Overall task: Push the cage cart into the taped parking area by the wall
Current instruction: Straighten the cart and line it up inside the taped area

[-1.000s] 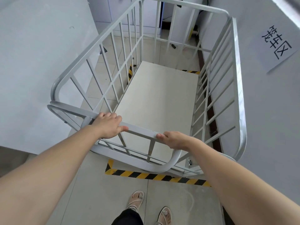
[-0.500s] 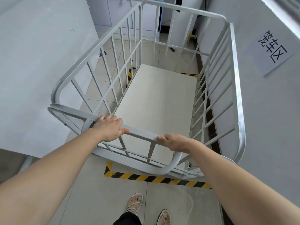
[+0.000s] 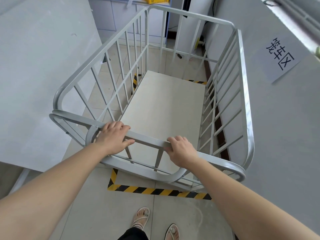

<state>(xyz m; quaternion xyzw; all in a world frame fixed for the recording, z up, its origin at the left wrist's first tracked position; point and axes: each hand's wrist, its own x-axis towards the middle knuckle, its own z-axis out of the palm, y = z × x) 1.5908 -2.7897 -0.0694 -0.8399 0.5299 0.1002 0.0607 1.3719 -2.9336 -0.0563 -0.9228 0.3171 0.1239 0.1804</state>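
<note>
The grey cage cart has barred sides and an empty cream floor panel. It stands along the wall on the right, inside the yellow-and-black floor tape. Tape shows behind the near end, at the left side through the bars and at the far right corner. My left hand grips the near top rail close to its left corner. My right hand grips the same rail further right. The cart's wheels are hidden.
A grey wall with a paper sign runs close along the cart's right side. A large pale panel stands on the left. Cabinets and a yellow box lie beyond the cart. My sandalled feet stand on the tiles behind the tape.
The cart and my hands have shifted slightly further forward along the wall; more of the near tape line shows behind the cart. Both hands keep their grip.
</note>
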